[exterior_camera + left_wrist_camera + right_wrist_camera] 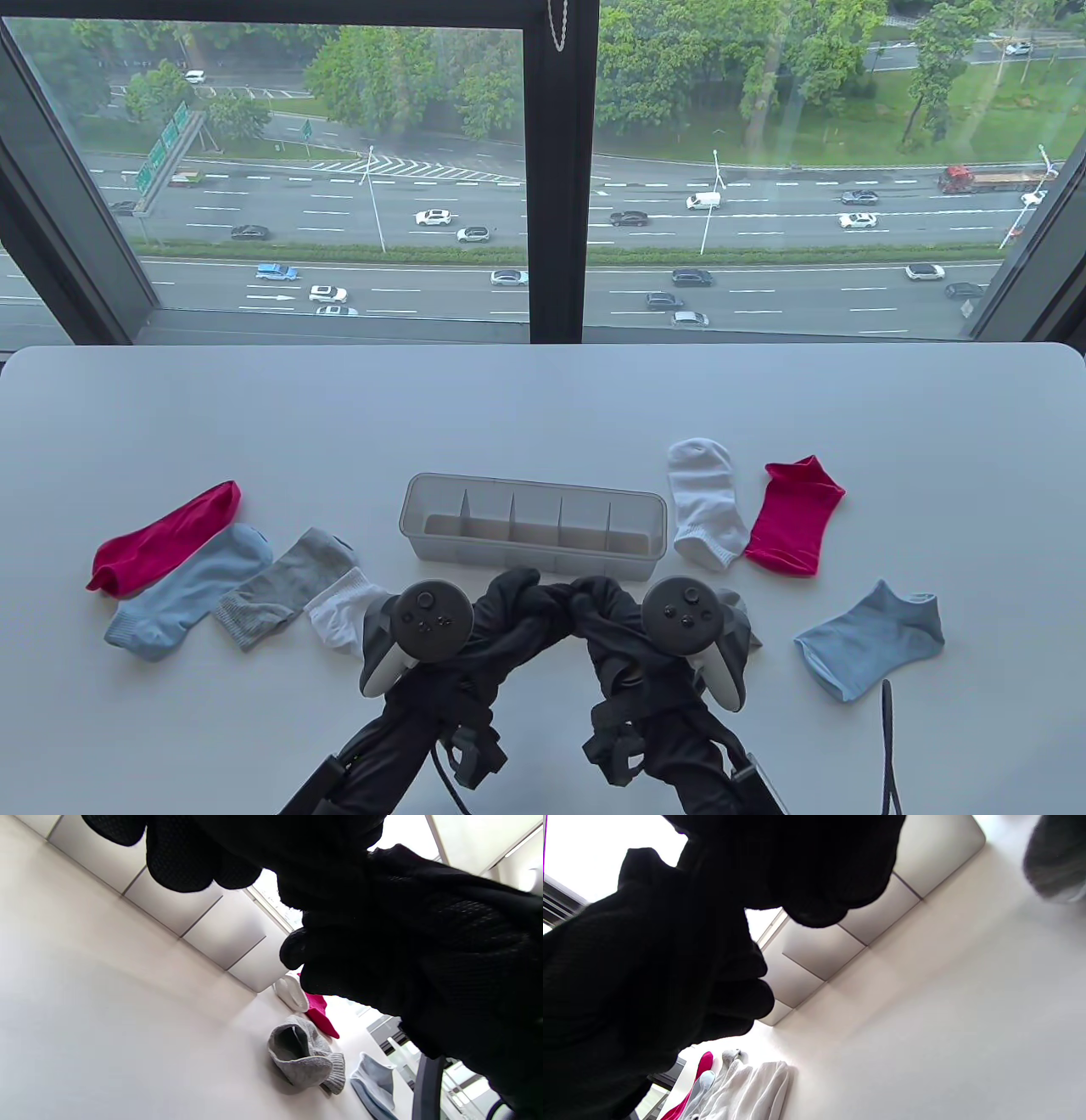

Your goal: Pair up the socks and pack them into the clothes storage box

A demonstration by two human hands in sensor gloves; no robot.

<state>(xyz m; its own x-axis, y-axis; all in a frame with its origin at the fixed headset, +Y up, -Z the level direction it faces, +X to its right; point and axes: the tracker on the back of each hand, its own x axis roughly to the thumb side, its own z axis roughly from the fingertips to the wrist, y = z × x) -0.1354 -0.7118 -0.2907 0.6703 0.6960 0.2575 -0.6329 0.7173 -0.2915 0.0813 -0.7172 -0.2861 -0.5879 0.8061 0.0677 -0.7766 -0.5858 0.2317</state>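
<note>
Your hands, left point(509, 594) and right point(594, 598), meet fingers curled (grip unclear) just near the storage box point(533, 526); socks flank both sides, far tabletop point(543, 399) open.

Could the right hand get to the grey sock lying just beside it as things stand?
Probably yes: the grey sock lies on the table right beside the right hand, partly under its tracker, with nothing between. But that hand grips a black sock with the left hand.

The white table point(543, 399) carries a clear storage box point(534, 526) with divided compartments at its middle. Left of it lie 4 socks: red point(165, 535), light blue point(187, 590), grey point(284, 586), white point(344, 607). Right lie white point(706, 501), red point(795, 514), light blue point(870, 638), and seemingly 1 grey sock point(303, 1058).
</note>
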